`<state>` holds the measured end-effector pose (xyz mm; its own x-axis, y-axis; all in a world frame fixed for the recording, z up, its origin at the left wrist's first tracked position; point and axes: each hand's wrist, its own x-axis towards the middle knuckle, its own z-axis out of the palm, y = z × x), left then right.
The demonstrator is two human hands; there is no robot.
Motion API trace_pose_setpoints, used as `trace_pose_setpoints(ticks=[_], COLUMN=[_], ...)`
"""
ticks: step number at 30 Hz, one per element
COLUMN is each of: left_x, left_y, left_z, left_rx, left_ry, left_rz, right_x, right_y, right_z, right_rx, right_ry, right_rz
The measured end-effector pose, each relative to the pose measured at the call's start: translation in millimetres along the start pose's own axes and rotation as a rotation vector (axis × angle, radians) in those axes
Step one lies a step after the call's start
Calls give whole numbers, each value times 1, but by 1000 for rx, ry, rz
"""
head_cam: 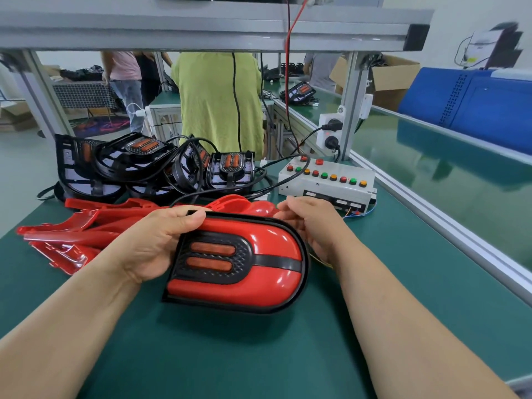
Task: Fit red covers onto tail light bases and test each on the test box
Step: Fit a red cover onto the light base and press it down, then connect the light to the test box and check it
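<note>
Above the green table [259, 355], my left grip [152, 243] clasps the glossy red-and-black plastic tail light [230, 269] by its flat end; my right grip [313, 223] curls round its rounded end, palm hidden behind.

- We see a green work table [259, 355], with a green conveyor belt [431, 156] along its right side.
- A grey aluminium frame [201, 27] crosses overhead; a red cable [290, 38] hangs down in front of it.
- A white socket block [331, 133] sits by the frame's post, black plugs in it.
- Beyond the table we see a person in a yellow-green shirt [218, 105], back turned, and another in a pink top [125, 67] farther left.
- Far right: an open cardboard box [394, 79] and a blue cabinet [475, 105].
</note>
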<state>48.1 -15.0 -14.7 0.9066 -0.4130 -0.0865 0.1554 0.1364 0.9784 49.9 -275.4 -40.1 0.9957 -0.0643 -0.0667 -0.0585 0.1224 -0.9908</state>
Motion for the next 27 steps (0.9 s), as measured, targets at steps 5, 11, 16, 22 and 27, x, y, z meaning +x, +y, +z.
trace_pose_setpoints(ticks=[5, 11, 16, 22, 27], left_x=[6, 6, 5, 2, 3], left_y=[5, 3, 1, -2, -5], left_z=[-13, -15, -7, -1, 4], left_rx=[-105, -161, -75, -20, -5], left_ry=[108, 79, -45, -34, 1], left_rz=[27, -9, -77, -183, -255], right_x=[-7, 3, 50, 95, 106], right_y=[-2, -22, -41, -47, -38], right_z=[16, 47, 66, 69, 66], right_rx=[-98, -377, -947, -1474, -1620], right_ry=[42, -46, 37, -215, -293], right_rz=[-150, -293, -377, -212, -199])
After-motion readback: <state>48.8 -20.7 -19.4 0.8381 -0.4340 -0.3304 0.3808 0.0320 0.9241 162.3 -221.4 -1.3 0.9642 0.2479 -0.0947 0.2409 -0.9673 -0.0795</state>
